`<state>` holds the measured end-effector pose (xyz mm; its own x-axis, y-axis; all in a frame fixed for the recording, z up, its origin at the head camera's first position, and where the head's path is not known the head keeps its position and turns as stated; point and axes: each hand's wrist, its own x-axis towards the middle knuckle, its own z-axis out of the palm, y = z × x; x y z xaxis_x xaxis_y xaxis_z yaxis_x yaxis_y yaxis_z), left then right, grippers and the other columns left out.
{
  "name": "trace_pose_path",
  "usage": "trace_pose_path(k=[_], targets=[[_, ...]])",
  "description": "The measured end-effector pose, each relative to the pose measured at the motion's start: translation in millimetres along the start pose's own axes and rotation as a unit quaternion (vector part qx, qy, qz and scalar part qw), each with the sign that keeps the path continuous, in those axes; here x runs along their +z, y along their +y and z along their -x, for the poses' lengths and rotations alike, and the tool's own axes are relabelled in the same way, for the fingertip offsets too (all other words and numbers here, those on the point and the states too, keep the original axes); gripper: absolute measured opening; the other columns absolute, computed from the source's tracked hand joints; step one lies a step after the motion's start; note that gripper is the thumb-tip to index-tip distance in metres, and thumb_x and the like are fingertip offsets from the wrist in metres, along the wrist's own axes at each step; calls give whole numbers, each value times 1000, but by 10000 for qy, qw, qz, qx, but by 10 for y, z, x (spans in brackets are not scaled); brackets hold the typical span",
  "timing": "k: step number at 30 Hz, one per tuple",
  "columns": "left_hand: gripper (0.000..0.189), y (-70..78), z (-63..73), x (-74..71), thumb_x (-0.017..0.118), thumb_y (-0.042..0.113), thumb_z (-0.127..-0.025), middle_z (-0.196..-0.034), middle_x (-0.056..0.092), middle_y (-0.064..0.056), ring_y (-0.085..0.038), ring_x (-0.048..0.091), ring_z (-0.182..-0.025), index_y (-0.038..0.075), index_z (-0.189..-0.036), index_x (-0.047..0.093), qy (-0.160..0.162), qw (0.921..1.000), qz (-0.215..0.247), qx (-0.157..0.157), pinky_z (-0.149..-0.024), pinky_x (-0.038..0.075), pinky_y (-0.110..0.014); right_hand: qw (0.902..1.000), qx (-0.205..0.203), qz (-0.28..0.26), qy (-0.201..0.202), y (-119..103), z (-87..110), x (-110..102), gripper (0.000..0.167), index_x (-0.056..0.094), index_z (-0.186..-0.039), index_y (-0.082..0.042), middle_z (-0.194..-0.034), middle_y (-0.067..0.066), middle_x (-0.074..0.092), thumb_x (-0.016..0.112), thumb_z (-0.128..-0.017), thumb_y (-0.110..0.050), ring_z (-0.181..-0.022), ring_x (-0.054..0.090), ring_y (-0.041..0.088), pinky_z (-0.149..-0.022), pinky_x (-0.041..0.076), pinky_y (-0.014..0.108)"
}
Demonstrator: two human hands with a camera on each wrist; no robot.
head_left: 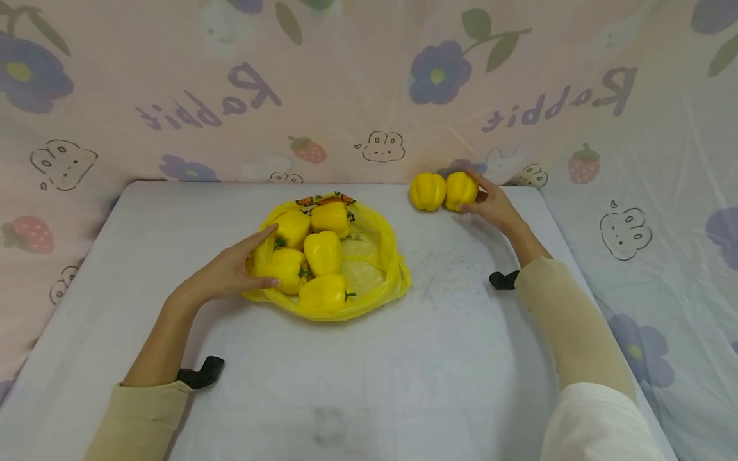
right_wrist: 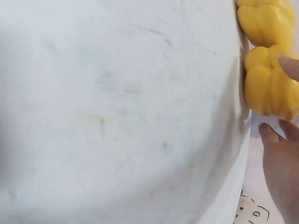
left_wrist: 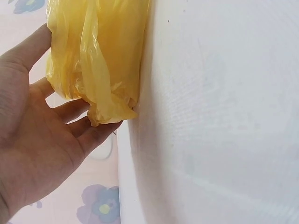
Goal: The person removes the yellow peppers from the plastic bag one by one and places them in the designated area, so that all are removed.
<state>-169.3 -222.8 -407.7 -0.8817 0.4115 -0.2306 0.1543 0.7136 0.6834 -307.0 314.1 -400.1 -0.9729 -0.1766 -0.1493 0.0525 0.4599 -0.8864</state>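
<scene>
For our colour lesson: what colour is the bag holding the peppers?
Mostly yellow; the bag shows best in the head view.

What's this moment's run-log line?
left hand: touches yellow plastic bag | bag: five yellow bell peppers | right hand: holds rightmost yellow bell pepper

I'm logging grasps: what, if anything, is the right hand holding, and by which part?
The rightmost yellow bell pepper, by its sides at the right end, between the thumb and fingers of the right hand; how firmly cannot be told.

I can read "Rabbit" [head_left: 209, 105] twice, mirrored, in purple on the patterned backdrop [head_left: 346, 64]. I cannot make out the dark print [head_left: 304, 200] on the yellow bag [head_left: 394, 282].
</scene>
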Motion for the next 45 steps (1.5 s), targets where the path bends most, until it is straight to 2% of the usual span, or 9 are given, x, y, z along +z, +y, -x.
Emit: trace_pose_path(k=[4,9,14,19,23,33,45], targets=[[106,-19,-8,1,77,55,-80,-164,16,-18,-44,14,-149,29,-161,14,-13,10000,-3,14,-116,15,-65,9992,-116,133,347,64,-11,-12,85,28,-158,-14,-165,10,16,74,-88,-4,-150,19,32,-121,19,40],[105,-16,0,6,78,52,-81,-164,16,-18,-44,14,-149,30,-161,14,17,10000,19,-9,-116,14,-66,9938,-469,484,887,215,-82,-54,75,39,-154,-18,-161,5,30,76,-88,-14,-148,28,25,-119,25,32],[105,-6,7,8,78,51,-81,-164,16,-18,-44,14,-148,30,-161,13,28,10000,39,15,-115,15,-66,9914,-756,147,1061,61,-3,-17,69,43,-151,-11,-158,5,36,74,-89,-8,-146,31,24,-118,27,30],[105,-15,17,-1,78,53,-81,-164,16,-16,-42,14,-149,31,-161,13,34,10000,51,6,-116,15,-65,9883,-1146,-64,1006,-208,133,80,65,45,-147,-1,-156,11,39,72,-88,0,-145,34,25,-118,29,35],[105,-26,17,0,78,53,-81,-164,16,-16,-42,14,-149,32,-161,13,41,10000,54,35,-116,15,-65,9864,-1344,-118,940,-343,200,163,61,47,-146,-1,-154,10,42,70,-89,2,-143,37,27,-118,29,36],[106,-18,18,14,79,51,-80,-164,16,-16,-42,14,-149,30,-161,14,102,9999,99,64,-116,15,-65,9849,-1640,-142,541,-573,286,376,58,50,-142,3,-148,15,47,70,-88,4,-138,42,34,-115,33,42],[105,-3,30,21,81,47,-80,-163,18,-18,-43,16,-148,29,-161,15,174,9997,96,131,-115,16,-66,9743,-2243,-215,-25,-775,348,692,57,51,-139,9,-142,28,48,70,-85,10,-131,46,45,-112,37,51]])
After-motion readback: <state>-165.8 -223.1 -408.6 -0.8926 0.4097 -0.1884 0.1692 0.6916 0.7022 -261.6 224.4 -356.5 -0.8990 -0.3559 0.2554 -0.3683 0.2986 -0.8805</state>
